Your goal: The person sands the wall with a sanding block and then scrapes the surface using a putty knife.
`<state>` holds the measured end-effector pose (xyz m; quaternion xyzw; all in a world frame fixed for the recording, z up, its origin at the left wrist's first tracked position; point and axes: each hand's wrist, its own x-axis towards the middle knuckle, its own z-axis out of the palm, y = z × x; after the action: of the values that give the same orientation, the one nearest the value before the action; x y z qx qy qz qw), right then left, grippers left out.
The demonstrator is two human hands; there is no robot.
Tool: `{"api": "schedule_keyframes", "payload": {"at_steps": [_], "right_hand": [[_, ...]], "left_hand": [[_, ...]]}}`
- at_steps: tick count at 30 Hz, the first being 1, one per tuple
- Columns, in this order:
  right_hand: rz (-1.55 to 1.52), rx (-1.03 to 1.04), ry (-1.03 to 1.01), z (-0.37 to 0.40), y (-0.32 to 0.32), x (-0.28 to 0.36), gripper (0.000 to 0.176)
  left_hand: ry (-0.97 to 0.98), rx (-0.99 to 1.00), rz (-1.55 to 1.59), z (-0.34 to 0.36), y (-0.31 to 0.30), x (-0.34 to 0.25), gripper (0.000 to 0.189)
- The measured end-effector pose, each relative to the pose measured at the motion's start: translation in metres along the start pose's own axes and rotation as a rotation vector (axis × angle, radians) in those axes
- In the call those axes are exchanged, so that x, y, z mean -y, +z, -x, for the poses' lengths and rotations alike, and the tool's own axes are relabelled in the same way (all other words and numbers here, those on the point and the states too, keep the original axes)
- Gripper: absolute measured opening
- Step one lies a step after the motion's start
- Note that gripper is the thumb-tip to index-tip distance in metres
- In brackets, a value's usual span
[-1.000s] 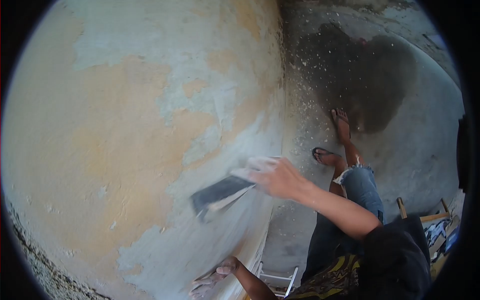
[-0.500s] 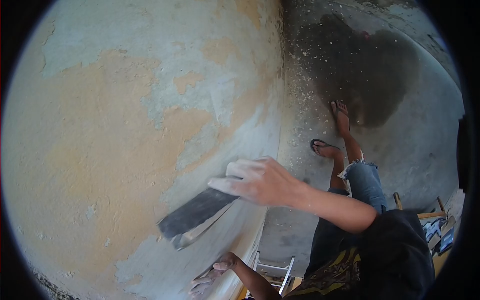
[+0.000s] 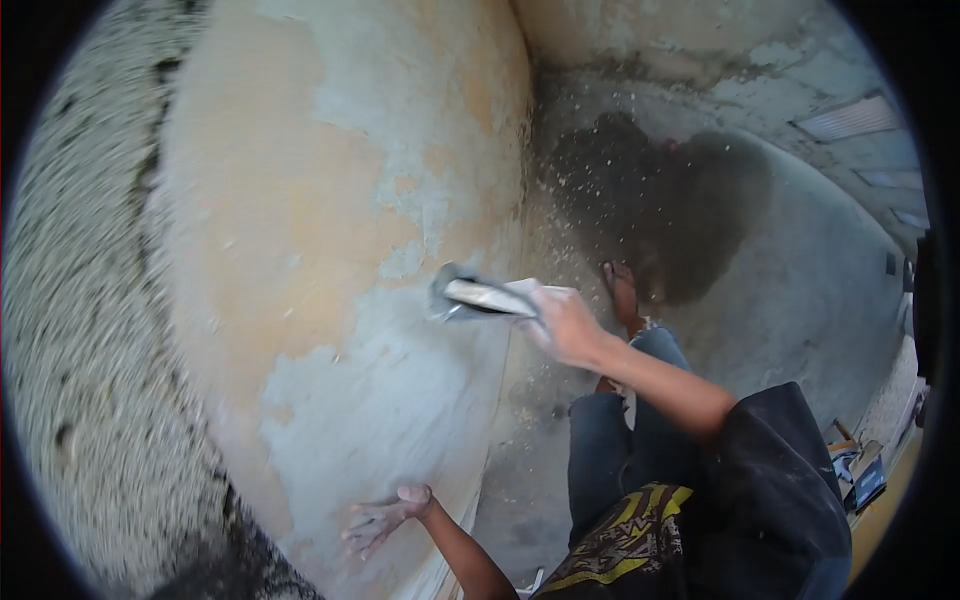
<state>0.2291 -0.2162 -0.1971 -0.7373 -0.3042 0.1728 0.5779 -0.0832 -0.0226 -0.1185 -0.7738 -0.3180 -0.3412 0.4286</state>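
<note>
My right hand (image 3: 568, 326) is closed round one end of a sanding block (image 3: 485, 297), dark grey sandpaper folded about a pale flat core. The block is turned edge-on and smeared by motion, over the wall (image 3: 330, 240) in this view. Peeling yellowish paint and pale grey-blue patches cover that wall. Lower down, my left hand (image 3: 388, 518) lies with its fingers spread against a pale patch (image 3: 370, 420). Whitish dust coats the fingers of both hands.
A coarse, rough surface (image 3: 90, 300) runs down the left side. Below the wall, the concrete floor (image 3: 800, 260) carries a dark wet-looking stain (image 3: 660, 200) and scattered flakes. My foot in a flip-flop (image 3: 622, 290) stands near the stain. Assorted items (image 3: 865, 485) lie at the lower right.
The view has swung, bringing the rough surface in on the left. My right hand has raised and turned the sanding block from flat to edge-on. My left hand's fingers now spread wider.
</note>
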Motion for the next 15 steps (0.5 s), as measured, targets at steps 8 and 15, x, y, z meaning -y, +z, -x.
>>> {"api": "schedule_keyframes", "payload": {"at_steps": [8, 15], "right_hand": [[0.202, 0.004, 0.291, 0.111, -0.160, -0.024, 0.062], [0.314, 0.329, 0.451, 0.135, -0.242, -0.025, 0.059]], "left_hand": [[-0.121, 0.342, 0.653, -0.006, -0.088, 0.017, 0.068], [-0.742, 1.411, 0.615, 0.142, -0.262, 0.019, 0.059]]}}
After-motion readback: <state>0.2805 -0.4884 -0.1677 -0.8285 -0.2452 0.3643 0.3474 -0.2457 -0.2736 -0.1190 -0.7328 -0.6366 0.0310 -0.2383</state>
